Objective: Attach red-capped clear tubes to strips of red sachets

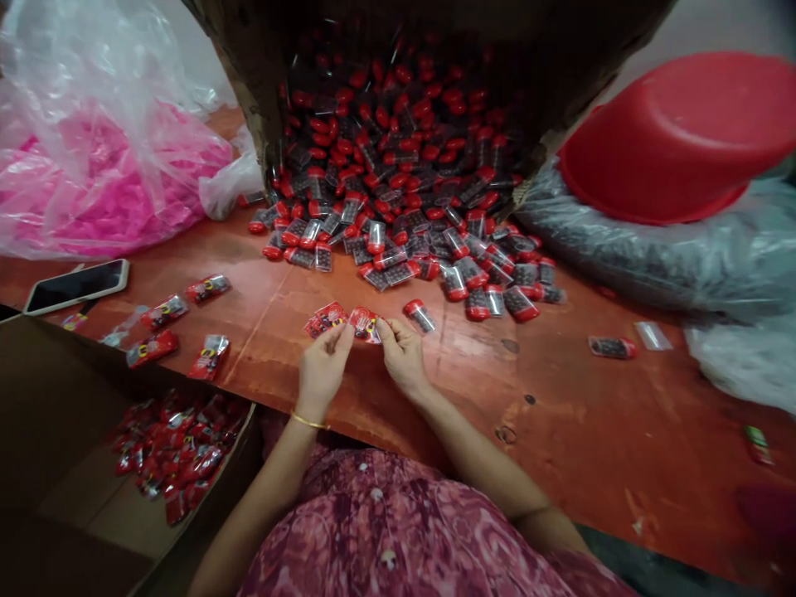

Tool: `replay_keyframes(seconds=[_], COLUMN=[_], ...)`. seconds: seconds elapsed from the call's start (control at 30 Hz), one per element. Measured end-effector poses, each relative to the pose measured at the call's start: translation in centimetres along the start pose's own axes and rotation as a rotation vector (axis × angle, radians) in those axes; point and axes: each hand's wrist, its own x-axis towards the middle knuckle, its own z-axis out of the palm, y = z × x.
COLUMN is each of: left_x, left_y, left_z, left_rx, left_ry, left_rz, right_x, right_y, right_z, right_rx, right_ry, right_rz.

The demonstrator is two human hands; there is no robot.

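Near the table's front edge, my left hand [324,365] and my right hand [403,352] are close together with fingers pinched. Between them is a red printed card [363,323], its edges held by both hands. More red printed cards [326,318] show just behind my left fingertips; whether that hand also grips them I cannot tell. A small clear pack with a red cap [419,315] lies right behind my right hand. Behind it a large pile of the same packs [398,224] spills from a dark box. Several red printed packs [210,356] lie to the left.
An open carton [80,497] with red packs sits below at left. A phone [78,286] and a clear bag of pink pieces [112,182] are at left. At right are a red basin [677,133] on a filled bag [634,249] and a loose pack [613,347].
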Motion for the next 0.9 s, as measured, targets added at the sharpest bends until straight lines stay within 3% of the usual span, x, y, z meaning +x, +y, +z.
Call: replay_keyframes(seconds=[0.1,0.23,0.33,0.47,0.57,0.63,0.77,0.9], left_x=[-0.7,-1.0,-0.6,-0.1,0.0,0.0,-0.2,-0.3], left_y=[-0.1,0.3,0.9,1.7,1.9,2.0,1.8,1.5], left_z=[0.6,2.0,2.4,1.9,1.5,1.5,1.9,2.0], left_rx=[-0.162,-0.428,-0.500,-0.557,-0.578,-0.584,-0.556,-0.485], left_ry=[-0.124,-0.029,-0.017,-0.011,-0.031,-0.056,-0.070,-0.069], left_rz=[-0.223,-0.181,-0.227,-0.356,-0.430,-0.460,-0.474,-0.411], right_x=[-0.5,-1.3,-1.3,0.1,1.4,1.7,0.2,-2.6], right_y=[0.0,0.1,0.0,0.2,1.4,2.3,2.1,-0.7], right_z=[-0.5,-0.2,-0.9,-4.3,-7.5,-9.0,-10.1,-9.7], right_rx=[-0.075,-0.109,-0.211,-0.682,-1.061,-1.127,-0.829,-0.368], right_ry=[0.031,-0.058,-0.111,-0.081,-0.012,-0.040,-0.065,-0.141], right_rz=[-0.064,-0.083,-0.085,-0.229,-0.189,-0.177,-0.180,-0.059])
